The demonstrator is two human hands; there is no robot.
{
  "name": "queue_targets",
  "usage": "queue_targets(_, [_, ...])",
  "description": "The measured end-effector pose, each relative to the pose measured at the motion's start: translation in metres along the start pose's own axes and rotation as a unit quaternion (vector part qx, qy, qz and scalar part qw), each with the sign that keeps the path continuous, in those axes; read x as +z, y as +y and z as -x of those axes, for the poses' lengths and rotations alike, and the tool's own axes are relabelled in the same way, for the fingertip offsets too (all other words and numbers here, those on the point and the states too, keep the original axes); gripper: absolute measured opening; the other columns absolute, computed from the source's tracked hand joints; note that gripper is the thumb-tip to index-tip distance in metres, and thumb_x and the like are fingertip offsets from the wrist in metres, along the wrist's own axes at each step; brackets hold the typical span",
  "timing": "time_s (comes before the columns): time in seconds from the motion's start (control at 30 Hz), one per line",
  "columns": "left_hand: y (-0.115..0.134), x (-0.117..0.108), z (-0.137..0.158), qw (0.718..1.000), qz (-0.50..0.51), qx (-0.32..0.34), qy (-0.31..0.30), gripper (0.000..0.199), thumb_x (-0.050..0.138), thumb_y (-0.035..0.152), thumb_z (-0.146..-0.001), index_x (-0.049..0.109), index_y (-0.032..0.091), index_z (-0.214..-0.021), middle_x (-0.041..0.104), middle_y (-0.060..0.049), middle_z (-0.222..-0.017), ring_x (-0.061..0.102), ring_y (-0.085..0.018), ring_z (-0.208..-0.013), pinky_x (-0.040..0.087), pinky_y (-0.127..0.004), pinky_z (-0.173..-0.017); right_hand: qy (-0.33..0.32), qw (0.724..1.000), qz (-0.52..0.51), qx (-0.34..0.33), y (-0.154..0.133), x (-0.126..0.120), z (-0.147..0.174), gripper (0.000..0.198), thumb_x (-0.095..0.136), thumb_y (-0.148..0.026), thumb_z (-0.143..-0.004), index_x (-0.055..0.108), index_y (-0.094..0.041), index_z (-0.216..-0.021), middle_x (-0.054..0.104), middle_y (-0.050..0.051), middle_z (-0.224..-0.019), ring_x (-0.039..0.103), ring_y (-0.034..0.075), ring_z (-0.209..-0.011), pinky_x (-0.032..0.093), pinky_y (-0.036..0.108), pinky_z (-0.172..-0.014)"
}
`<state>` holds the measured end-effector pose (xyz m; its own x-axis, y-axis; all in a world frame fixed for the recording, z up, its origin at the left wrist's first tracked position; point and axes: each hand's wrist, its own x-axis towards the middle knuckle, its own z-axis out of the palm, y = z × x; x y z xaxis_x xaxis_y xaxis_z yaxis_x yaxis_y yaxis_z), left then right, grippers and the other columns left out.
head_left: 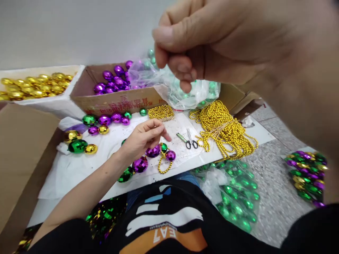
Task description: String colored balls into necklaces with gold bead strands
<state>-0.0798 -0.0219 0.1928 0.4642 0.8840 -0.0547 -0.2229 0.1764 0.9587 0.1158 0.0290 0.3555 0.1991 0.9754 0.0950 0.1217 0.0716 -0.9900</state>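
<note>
My right hand (201, 42) is raised high and close to the camera, thumb and forefinger pinched together. Whatever is between those fingertips, if anything, is too small to make out. Lower down, my left hand (147, 135) hovers over the white table (185, 121) with its fingertips drawn together, and I cannot see what they hold. Just beneath it lies a string of shiny purple (140, 164) and green (125, 174) ball ornaments with a small loop of gold beads (164, 166). Black-handled scissors (191, 143) and a small green cutter (181, 137) lie to its right.
Gold bead strands (222, 130) are heaped at the right, beside a short gold bead bundle (161, 112). Behind stand a carton (116, 104) of purple balls and a white box (39, 102) of gold ones. Bagged green balls (235, 194) rest below the table edge.
</note>
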Motion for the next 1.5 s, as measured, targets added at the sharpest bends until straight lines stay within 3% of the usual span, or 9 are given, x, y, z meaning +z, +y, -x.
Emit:
queue_targets(0.13, [-0.024, -0.011, 0.0, 0.998, 0.007, -0.052, 0.033, 0.024, 0.075, 0.034, -0.076, 0.06, 0.015, -0.077, 0.055, 0.003, -0.052, 0.036, -0.003, -0.04, 0.02, -0.015, -0.039, -0.2, 0.977, 0.07, 0.009, 0.028, -0.041, -0.003, 0.057, 0.016, -0.036, -0.099, 0.059, 0.0, -0.108, 0.056, -0.008, -0.079, 0.064, 0.009, -0.091, 0.041, 0.026, -0.065])
queue_targets(0.27, [-0.038, -0.018, -0.02, 0.993, -0.004, -0.113, 0.03, 0.024, 0.077, 0.031, -0.072, 0.061, 0.013, -0.071, 0.053, 0.003, -0.051, 0.032, -0.001, -0.039, 0.016, -0.015, -0.039, -0.112, 0.977, 0.18, 0.034, 0.111, -0.097, -0.032, 0.044, 0.03, -0.031, -0.101, 0.055, -0.001, -0.121, 0.065, -0.002, -0.09, 0.06, 0.002, -0.073, 0.046, 0.026, -0.068])
queue_targets(0.33, [-0.045, -0.017, -0.036, 0.991, -0.008, -0.13, 0.026, 0.023, 0.077, 0.029, -0.07, 0.06, 0.013, -0.068, 0.051, 0.004, -0.049, 0.031, -0.001, -0.038, 0.014, -0.015, -0.039, -0.041, 0.942, 0.332, 0.004, 0.159, -0.111, -0.033, 0.037, 0.036, -0.03, -0.102, 0.059, -0.004, -0.117, 0.068, 0.007, -0.101, 0.063, 0.008, -0.085, 0.05, 0.029, -0.075])
queue_targets(0.43, [-0.054, -0.016, -0.053, 0.988, -0.008, -0.152, 0.033, 0.021, 0.077, 0.027, -0.068, 0.061, 0.013, -0.068, 0.05, 0.004, -0.047, 0.03, -0.001, -0.036, 0.013, -0.016, -0.038, 0.067, 0.913, 0.403, -0.018, 0.23, -0.11, -0.009, 0.03, 0.046, -0.027, -0.099, 0.06, -0.012, -0.12, 0.053, 0.018, -0.134, 0.045, 0.024, -0.126, 0.046, 0.04, -0.097])
queue_targets(0.47, [-0.056, -0.016, -0.057, 0.986, -0.009, -0.161, 0.037, 0.021, 0.077, 0.027, -0.068, 0.061, 0.013, -0.068, 0.049, 0.004, -0.047, 0.029, -0.001, -0.036, 0.012, -0.016, -0.038, 0.109, 0.872, 0.478, -0.015, 0.253, -0.104, 0.003, 0.03, 0.046, -0.03, -0.099, 0.06, -0.013, -0.12, 0.051, 0.019, -0.135, 0.041, 0.026, -0.13, 0.043, 0.042, -0.101])
queue_targets(0.57, [-0.06, -0.02, -0.06, 0.981, -0.016, -0.187, 0.053, 0.021, 0.077, 0.027, -0.067, 0.061, 0.012, -0.067, 0.049, 0.004, -0.046, 0.028, 0.0, -0.035, 0.011, -0.016, -0.038, 0.015, 0.842, 0.538, 0.042, 0.317, -0.078, 0.036, 0.024, 0.044, -0.023, -0.098, 0.066, -0.014, -0.099, 0.062, 0.013, -0.106, 0.055, 0.024, -0.105, 0.046, 0.036, -0.091])
queue_targets(0.67, [-0.06, -0.024, -0.059, 0.978, -0.019, -0.198, 0.069, 0.021, 0.077, 0.026, -0.066, 0.061, 0.013, -0.067, 0.049, 0.004, -0.047, 0.028, 0.0, -0.036, 0.01, -0.016, -0.038, -0.07, 0.816, 0.568, 0.077, 0.356, -0.051, 0.05, 0.023, 0.045, -0.023, -0.096, 0.063, -0.015, -0.107, 0.059, 0.013, -0.111, 0.054, 0.024, -0.105, 0.045, 0.032, -0.084])
queue_targets(1.1, [-0.063, -0.046, -0.058, 0.98, 0.015, -0.176, 0.097, 0.024, 0.078, 0.028, -0.069, 0.061, 0.012, -0.072, 0.048, 0.005, -0.05, 0.028, 0.0, -0.038, 0.012, -0.014, -0.038, -0.144, 0.737, 0.648, 0.13, 0.354, -0.047, 0.045, 0.036, 0.046, -0.024, -0.093, 0.051, -0.016, -0.128, 0.056, 0.017, -0.118, 0.056, 0.03, -0.11, 0.045, 0.033, -0.075])
queue_targets(1.5, [-0.067, -0.056, -0.062, 0.977, 0.044, -0.177, 0.109, 0.023, 0.078, 0.026, -0.069, 0.06, 0.012, -0.073, 0.047, 0.006, -0.051, 0.028, 0.001, -0.038, 0.013, -0.013, -0.037, -0.216, 0.783, 0.565, 0.144, 0.32, -0.098, 0.061, 0.04, 0.058, -0.029, -0.088, 0.059, -0.023, -0.127, 0.068, 0.007, -0.113, 0.064, 0.024, -0.101, 0.043, 0.029, -0.072])
